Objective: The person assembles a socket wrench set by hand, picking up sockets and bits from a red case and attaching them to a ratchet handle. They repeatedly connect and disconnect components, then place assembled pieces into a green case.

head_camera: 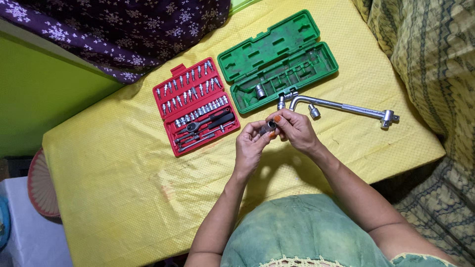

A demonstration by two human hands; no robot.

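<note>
Head view looked straight down on two bare hands meeting over a yellow cloth-covered table (pixel 123 198). The fingertips of the left hand (pixel 249 146) and the right hand (pixel 296 129) were pinched together around a small dark metal socket (pixel 267 127), which sat between them, lifted clear of the cloth. Both hands were closed on it: the left seemed to cradle it from below and the side, while the right thumb and forefinger gripped its upper end, a hold that looked suited to turning or examining it. How tightly either hand pressed could not be told.

Just beyond the right hand's knuckles lay a long chrome L-shaped wrench handle (pixel 341 106), stretched to the right, with a loose socket (pixel 314 112) beside its bend and another small socket (pixel 281 103) near its head. Behind these an open green case (pixel 297 69) lay mostly vacant, one socket (pixel 260 91) left in its tray, probably because its pieces had been taken out onto the cloth. Left of the hands, an open red case (pixel 168 118) held rows of bits and sockets and a black-handled ratchet (pixel 210 121), all seated in their slots. A dark purple flowered fabric (pixel 123 34) hung over the far edge.
</note>
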